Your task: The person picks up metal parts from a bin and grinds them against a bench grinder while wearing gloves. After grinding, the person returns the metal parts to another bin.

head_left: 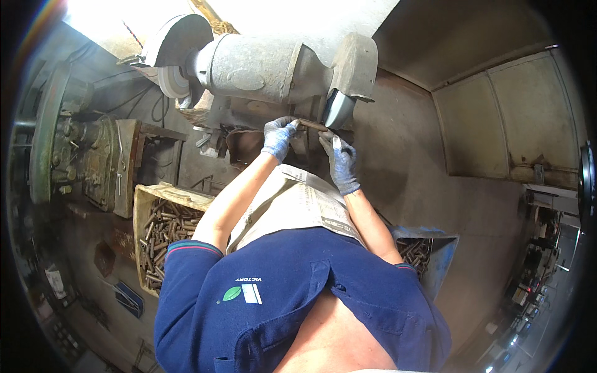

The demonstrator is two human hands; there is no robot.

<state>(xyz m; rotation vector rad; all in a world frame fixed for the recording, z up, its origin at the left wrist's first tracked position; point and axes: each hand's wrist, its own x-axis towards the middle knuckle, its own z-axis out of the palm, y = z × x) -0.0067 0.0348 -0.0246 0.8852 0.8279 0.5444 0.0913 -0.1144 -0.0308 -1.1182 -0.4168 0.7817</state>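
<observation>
My left hand (280, 137), in a blue-and-grey work glove, pinches one end of a short brown metal rod (312, 125). The other end lies in the fingers of my right hand (341, 163), gloved the same way. Held between both hands, the rod sits just below the right-hand wheel (339, 109) of a grey bench grinder (252, 67). Its right end is close to the wheel's edge; whether they touch I cannot tell. Printed paper sheets (305, 198) cover my lap beneath my forearms.
Left of me a wooden-edged box (142, 248) holds many rusty rods (171, 230). A blue-rimmed bin (443, 255) at my right holds similar pieces. The grinder's other wheel (171, 81) sits under a guard at the upper left. A green machine (90, 161) stands far left, metal panels (504, 118) at right.
</observation>
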